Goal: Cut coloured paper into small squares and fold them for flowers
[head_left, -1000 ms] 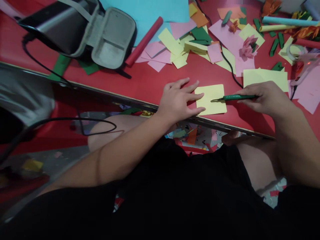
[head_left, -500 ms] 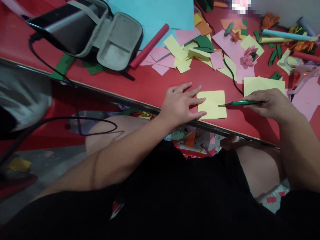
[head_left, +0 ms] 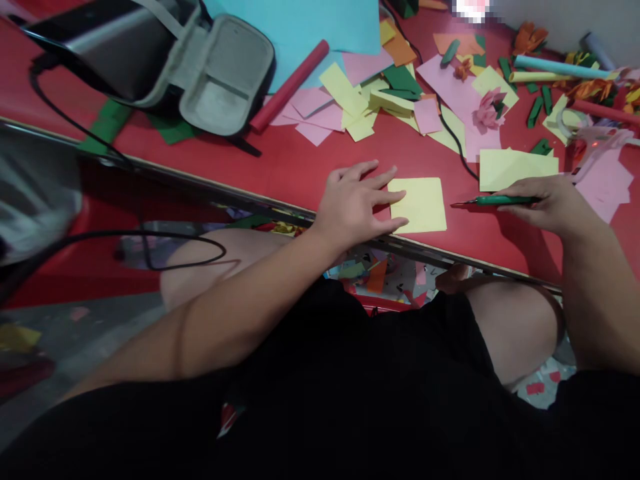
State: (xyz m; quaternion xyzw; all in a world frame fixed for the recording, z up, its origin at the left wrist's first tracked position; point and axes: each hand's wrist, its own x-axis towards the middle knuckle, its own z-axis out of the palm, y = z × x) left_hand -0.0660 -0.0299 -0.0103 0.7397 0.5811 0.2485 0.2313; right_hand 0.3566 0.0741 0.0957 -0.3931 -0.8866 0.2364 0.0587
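Yellow paper (head_left: 424,205) under splayed left hand (head_left: 351,203)

Lighting is dim and uneven: the counter (head_left: 280,157) takes moderate light, the yellow sheet (head_left: 423,207) reads bright right of centre, and the black clothing (head_left: 325,400) along the bottom sinks to near-black. A soft shadow lies below the right fingers (head_left: 527,189); a dark band crosses the left forearm (head_left: 225,320). Dull sheen marks the glossy device (head_left: 110,47) at upper left, the floor (head_left: 90,347) at lower left is blurred, and a patch at top right is pixelated.
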